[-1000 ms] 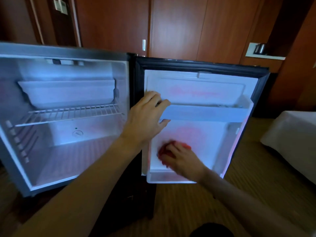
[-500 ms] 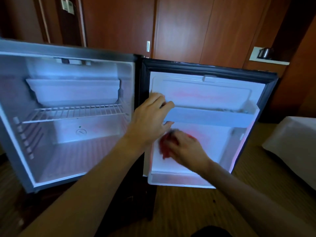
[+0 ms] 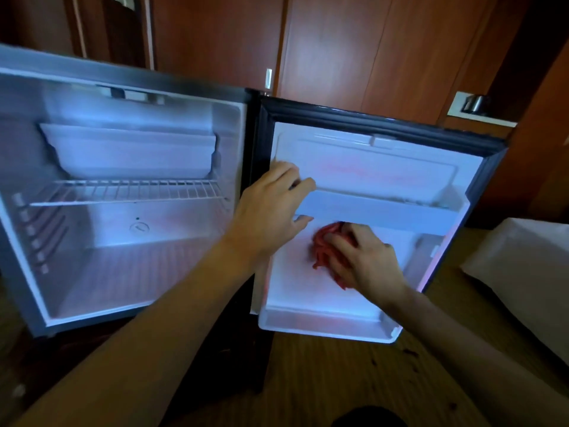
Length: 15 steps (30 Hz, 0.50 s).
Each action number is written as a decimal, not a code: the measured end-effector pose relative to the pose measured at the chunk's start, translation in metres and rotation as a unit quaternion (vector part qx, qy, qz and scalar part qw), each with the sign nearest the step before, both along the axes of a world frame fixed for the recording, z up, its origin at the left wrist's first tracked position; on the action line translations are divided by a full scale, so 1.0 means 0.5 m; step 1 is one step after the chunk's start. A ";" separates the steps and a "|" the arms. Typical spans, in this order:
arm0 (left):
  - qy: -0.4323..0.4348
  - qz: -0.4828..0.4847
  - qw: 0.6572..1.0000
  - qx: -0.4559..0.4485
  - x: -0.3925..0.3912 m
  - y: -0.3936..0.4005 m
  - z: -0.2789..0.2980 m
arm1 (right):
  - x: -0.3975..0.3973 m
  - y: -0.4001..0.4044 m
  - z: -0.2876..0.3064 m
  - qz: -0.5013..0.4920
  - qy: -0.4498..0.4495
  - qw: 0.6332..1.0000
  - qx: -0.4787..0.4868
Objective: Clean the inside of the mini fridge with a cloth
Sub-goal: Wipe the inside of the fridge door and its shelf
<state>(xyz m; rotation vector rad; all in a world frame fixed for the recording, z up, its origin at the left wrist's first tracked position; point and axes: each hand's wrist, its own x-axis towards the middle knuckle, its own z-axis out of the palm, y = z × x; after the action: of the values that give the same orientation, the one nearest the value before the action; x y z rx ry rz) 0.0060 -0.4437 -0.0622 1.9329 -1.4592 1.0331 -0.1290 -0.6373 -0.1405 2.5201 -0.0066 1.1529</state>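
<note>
Red cloth (image 3: 323,245), bunched up, sits under my right hand (image 3: 366,260); my fingers curl over it and press it against the white inner panel of the mini fridge door (image 3: 308,288), just below the door shelf (image 3: 378,212). Part of the cloth sticks out to the left of my fingers, and a strip of it shows below my palm.

My left hand (image 3: 268,217) grips the left end of that door shelf, fingers bent over its top edge and thumb tucked beneath it. Both of my forearms reach up from the bottom of the view.

The door stands swung wide to the right of the mini fridge (image 3: 123,211), with a black gasket frame around its white liner and a shallow lower tray (image 3: 326,325) at its bottom edge. Faint pink marks show on the upper panel of the door, too blurred for me to read as writing. Inside the cabinet I see a white plastic tray (image 3: 129,152) hanging near the top, a wire rack (image 3: 129,192) just under it, and a round dial (image 3: 139,227) on the back wall with a small dark dot above it; I can make out no label or brand anywhere.

Behind the fridge are reddish-brown wooden panels (image 3: 338,50). A metal object (image 3: 475,103) stands on a pale ledge at the upper right. Something draped in white (image 3: 523,272) lies at the right edge, on the wood-patterned floor (image 3: 338,380).
</note>
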 end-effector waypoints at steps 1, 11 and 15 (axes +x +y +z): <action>-0.001 0.001 1.000 0.002 0.000 0.000 0.000 | -0.005 -0.006 0.000 0.003 0.000 1.000 0.012; 0.007 0.010 1.000 0.016 -0.006 0.007 0.006 | -0.048 -0.006 -0.068 0.043 0.144 0.988 -0.035; -0.005 0.011 1.000 0.011 -0.003 0.007 0.004 | -0.040 -0.009 0.023 -0.025 0.001 0.999 0.034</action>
<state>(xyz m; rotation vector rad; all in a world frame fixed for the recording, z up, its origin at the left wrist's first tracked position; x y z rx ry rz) 0.0043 -0.4400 -0.0602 1.9666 -1.4635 1.0409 -0.1490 -0.6418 -0.1293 2.5655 -0.1102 1.1495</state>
